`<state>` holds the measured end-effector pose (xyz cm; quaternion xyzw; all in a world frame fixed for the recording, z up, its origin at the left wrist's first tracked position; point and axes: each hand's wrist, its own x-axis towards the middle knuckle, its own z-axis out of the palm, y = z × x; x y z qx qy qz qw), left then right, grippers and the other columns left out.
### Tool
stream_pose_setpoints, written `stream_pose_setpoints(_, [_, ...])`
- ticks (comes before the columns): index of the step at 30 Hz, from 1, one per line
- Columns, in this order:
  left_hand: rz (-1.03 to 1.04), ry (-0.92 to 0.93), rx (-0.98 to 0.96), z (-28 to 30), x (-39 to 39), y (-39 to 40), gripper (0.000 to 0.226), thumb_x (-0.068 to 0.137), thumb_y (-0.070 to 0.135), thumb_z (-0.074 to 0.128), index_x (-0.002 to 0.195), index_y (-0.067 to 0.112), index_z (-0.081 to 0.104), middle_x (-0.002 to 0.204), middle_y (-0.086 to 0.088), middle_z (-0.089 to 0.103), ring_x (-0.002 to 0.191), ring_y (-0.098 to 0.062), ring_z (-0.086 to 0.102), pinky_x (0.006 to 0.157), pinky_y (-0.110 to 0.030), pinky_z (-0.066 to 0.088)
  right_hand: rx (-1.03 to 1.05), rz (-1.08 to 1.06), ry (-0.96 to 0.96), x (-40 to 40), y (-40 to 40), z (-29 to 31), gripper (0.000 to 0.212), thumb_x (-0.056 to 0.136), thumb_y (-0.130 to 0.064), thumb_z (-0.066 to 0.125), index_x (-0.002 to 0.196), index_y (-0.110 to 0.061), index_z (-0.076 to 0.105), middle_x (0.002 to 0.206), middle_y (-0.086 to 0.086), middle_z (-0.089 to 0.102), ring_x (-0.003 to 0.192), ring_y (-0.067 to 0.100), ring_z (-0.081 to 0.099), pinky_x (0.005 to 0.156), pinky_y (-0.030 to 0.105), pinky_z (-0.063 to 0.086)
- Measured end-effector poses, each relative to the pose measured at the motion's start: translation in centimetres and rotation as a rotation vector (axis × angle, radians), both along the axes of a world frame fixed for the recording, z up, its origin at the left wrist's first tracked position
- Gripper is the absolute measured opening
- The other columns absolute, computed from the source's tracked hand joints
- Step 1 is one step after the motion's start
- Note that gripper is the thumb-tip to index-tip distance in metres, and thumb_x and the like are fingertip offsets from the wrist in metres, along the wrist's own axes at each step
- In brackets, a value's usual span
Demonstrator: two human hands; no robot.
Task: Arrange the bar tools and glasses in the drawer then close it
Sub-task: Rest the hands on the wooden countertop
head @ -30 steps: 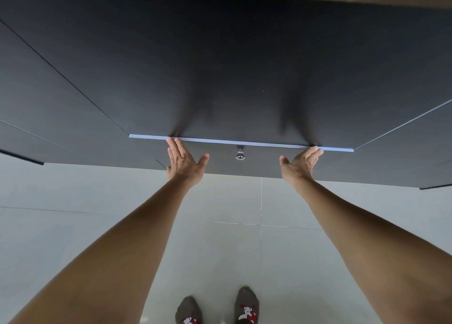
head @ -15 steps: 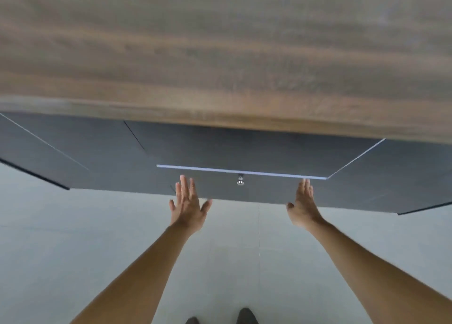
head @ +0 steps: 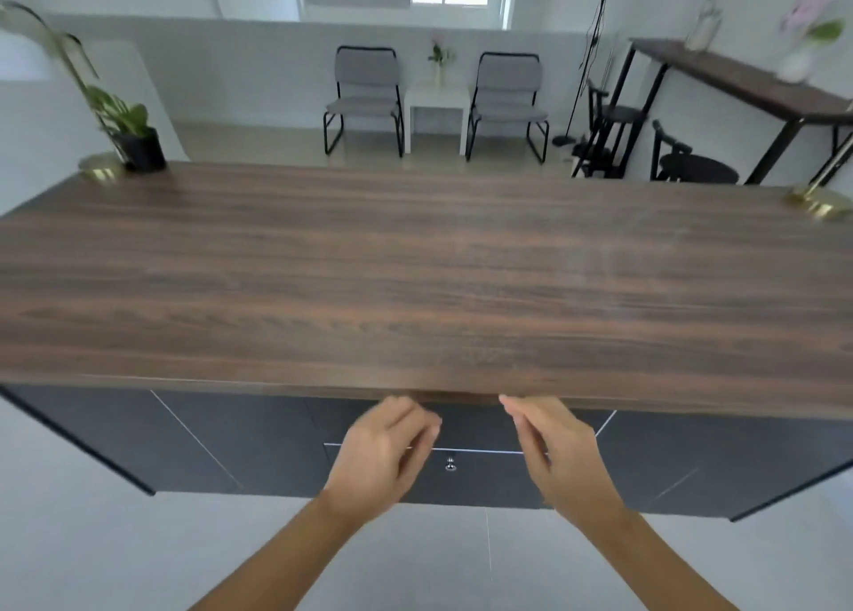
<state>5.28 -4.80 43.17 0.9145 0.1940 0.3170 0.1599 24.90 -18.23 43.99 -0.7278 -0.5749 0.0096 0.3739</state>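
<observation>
A dark grey drawer front with a small metal knob sits flush in the cabinet under a wide wooden counter. My left hand hovers in front of the drawer, left of the knob, fingers loosely curled and holding nothing. My right hand is right of the knob, fingers bent and empty, near the counter's front edge. No bar tools or glasses are visible.
A potted plant and brass lamp base stand at the counter's far left; another brass base at far right. Beyond are two grey chairs, a white side table, a tall dark table and stools.
My view has tilted up from the cabinet front to the counter and room. Both hands came off the drawer front, rose toward the counter edge, and their fingers curled.
</observation>
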Motion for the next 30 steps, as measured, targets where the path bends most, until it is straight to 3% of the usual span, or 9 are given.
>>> stream_pose_setpoints(1, [0.033, -0.022, 0.03, 1.1, 1.0, 1.1, 0.014, 0.094, 0.019, 0.054, 0.094, 0.014, 0.067, 0.085, 0.001, 0.063, 0.078, -0.017, 0.057, 0.069, -0.027, 0.048, 0.039, -0.019, -0.029, 0.2, 1.2, 1.0, 0.029, 0.094, -0.019, 0.046, 0.112, -0.013, 0.068, 0.099, -0.002, 0.069, 0.092, 0.01, 0.062, 0.082, 0.02, 0.049])
stream_pose_setpoints(3, [0.133, 0.031, 0.03, 2.3, 3.3, 3.3, 0.02, 0.095, 0.024, 0.05, 0.102, 0.014, 0.066, 0.097, -0.001, 0.062, 0.089, -0.02, 0.056, 0.074, -0.034, 0.05, 0.008, -0.092, -0.064, 1.1, 3.8, 1.7, 0.025, 0.095, -0.016, 0.049, 0.111, -0.012, 0.067, 0.104, 0.002, 0.069, 0.102, 0.016, 0.061, 0.088, 0.025, 0.049])
stream_pose_setpoints(5, [0.247, 0.224, -0.061, 2.1, 5.4, 5.0, 0.035, 0.098, 0.032, 0.042, 0.126, 0.015, 0.056, 0.129, -0.005, 0.054, 0.119, -0.025, 0.05, 0.098, -0.039, 0.045, -0.152, -0.156, -0.021, 2.1, 6.2, 1.1, 0.03, 0.097, -0.017, 0.047, 0.123, -0.011, 0.06, 0.126, 0.007, 0.062, 0.126, 0.024, 0.051, 0.104, 0.034, 0.042])
stream_pose_setpoints(7, [0.331, 0.426, -0.155, 1.3, 6.8, 6.0, 0.051, 0.101, 0.04, 0.031, 0.145, 0.014, 0.035, 0.156, -0.007, 0.029, 0.145, -0.024, 0.023, 0.118, -0.042, 0.022, -0.331, -0.179, 0.001, 2.7, 8.0, 0.4, 0.041, 0.1, -0.026, 0.039, 0.138, -0.011, 0.046, 0.149, 0.009, 0.042, 0.144, 0.026, 0.027, 0.117, 0.039, 0.024])
stream_pose_setpoints(10, [0.408, 0.549, -0.153, 0.2, 7.9, 6.7, 0.066, 0.099, 0.05, 0.018, 0.153, 0.012, 0.011, 0.163, -0.006, 0.004, 0.151, -0.022, -0.001, 0.123, -0.045, 0.005, -0.492, -0.197, -0.124, 3.5, 9.9, -0.2, 0.053, 0.102, -0.04, 0.024, 0.15, -0.017, 0.025, 0.161, 0.006, 0.016, 0.15, 0.025, 0.008, 0.121, 0.043, 0.008])
stream_pose_setpoints(15, [0.406, 0.61, -0.128, -0.2, 8.3, 7.1, 0.068, 0.098, 0.05, 0.013, 0.154, 0.012, 0.002, 0.163, -0.005, -0.003, 0.151, -0.023, -0.006, 0.123, -0.047, 0.003, -0.612, -0.221, -0.24, 4.2, 11.3, -0.6, 0.063, 0.098, -0.051, 0.014, 0.153, -0.02, 0.006, 0.163, 0.006, 0.001, 0.15, 0.026, -0.002, 0.122, 0.046, 0.003])
stream_pose_setpoints(26, [0.376, 0.659, -0.133, 0.2, 8.1, 7.1, 0.066, 0.099, 0.049, 0.012, 0.153, 0.015, -0.001, 0.163, -0.003, -0.006, 0.15, -0.023, -0.009, 0.123, -0.048, 0.001, -0.685, -0.181, -0.221, 3.8, 10.8, 0.0, 0.063, 0.1, -0.048, 0.016, 0.153, -0.016, 0.002, 0.162, 0.009, -0.001, 0.15, 0.028, -0.003, 0.122, 0.047, 0.005])
stream_pose_setpoints(28, [0.38, 0.651, -0.144, 0.3, 8.0, 7.2, 0.066, 0.099, 0.049, 0.013, 0.154, 0.015, 0.0, 0.164, -0.002, -0.005, 0.15, -0.023, -0.008, 0.123, -0.049, 0.002, -0.677, -0.104, -0.064, 3.3, 9.9, 1.5, 0.063, 0.099, -0.043, 0.033, 0.152, -0.013, 0.016, 0.162, 0.011, 0.009, 0.149, 0.027, 0.007, 0.121, 0.044, 0.01])
stream_pose_setpoints(30, [0.378, 0.654, -0.139, 0.4, 8.0, 7.1, 0.065, 0.099, 0.049, 0.013, 0.154, 0.015, 0.0, 0.164, -0.002, -0.005, 0.15, -0.023, -0.008, 0.122, -0.049, 0.002, -0.524, -0.097, 0.24, 2.9, 8.4, 4.8, 0.05, 0.093, -0.033, 0.056, 0.139, -0.016, 0.047, 0.148, 0.011, 0.044, 0.138, 0.024, 0.039, 0.115, 0.035, 0.028])
